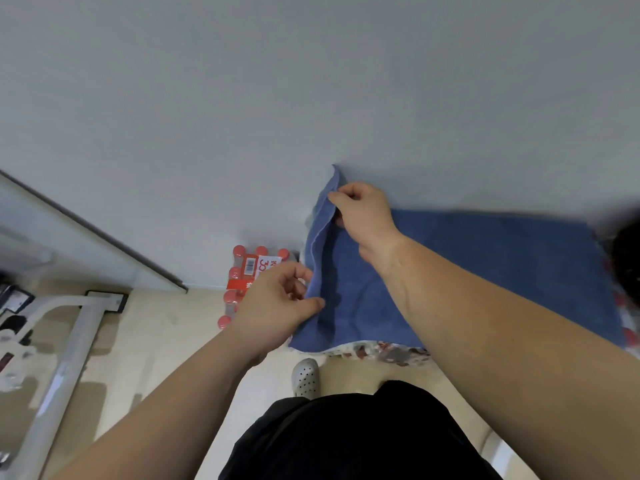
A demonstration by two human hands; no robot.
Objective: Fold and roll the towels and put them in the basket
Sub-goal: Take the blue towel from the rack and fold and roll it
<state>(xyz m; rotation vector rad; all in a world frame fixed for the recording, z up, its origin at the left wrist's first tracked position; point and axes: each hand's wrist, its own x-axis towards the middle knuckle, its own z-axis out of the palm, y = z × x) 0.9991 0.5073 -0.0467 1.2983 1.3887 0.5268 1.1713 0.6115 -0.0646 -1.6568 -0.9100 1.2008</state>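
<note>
We see a blue towel (485,271) spread on a flowered cloth (381,351) at the right, with its left edge lifted. The right hand (363,213) pinches that edge at the far corner, and the left hand (277,306) grips the same edge nearer to us. Just left of the towel, a pack of red-capped bottles (249,268) stands on the floor.

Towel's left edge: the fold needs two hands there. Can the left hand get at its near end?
Likely yes. The left hand, grip unclear, is at the left edge of the towel, thumb against it, nothing between; the right hand grips the far end.
</note>
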